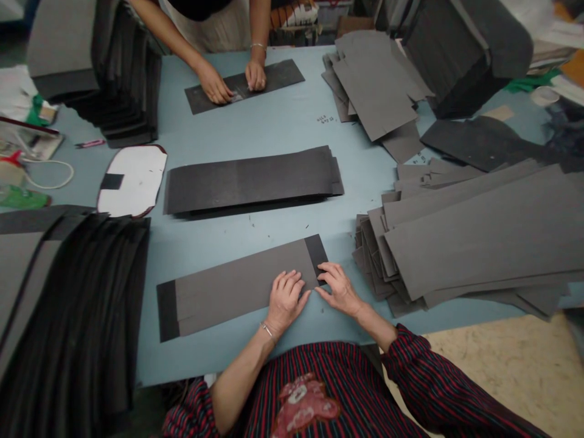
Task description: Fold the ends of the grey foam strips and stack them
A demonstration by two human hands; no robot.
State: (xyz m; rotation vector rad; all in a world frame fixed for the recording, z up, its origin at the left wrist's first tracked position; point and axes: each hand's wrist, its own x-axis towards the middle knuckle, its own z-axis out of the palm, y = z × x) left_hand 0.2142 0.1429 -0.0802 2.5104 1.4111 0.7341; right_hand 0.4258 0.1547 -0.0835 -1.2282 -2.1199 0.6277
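A person wearing a dark, loose-looking top of striped fabric (340, 365), its narrow vertical lines alternating red and muted blue-green on black. On the front sits a dusty-red, bear-shaped decoration (314, 410) with a pale muzzle patch and an orange-brown edge. The matching striped left sleeve (194, 410) and striped right sleeve (456, 380) are full and end in gathered folds partway along the forearms. A slim, silver-coloured bracelet (267, 329) circles the left wrist. Both hands are ungloved.
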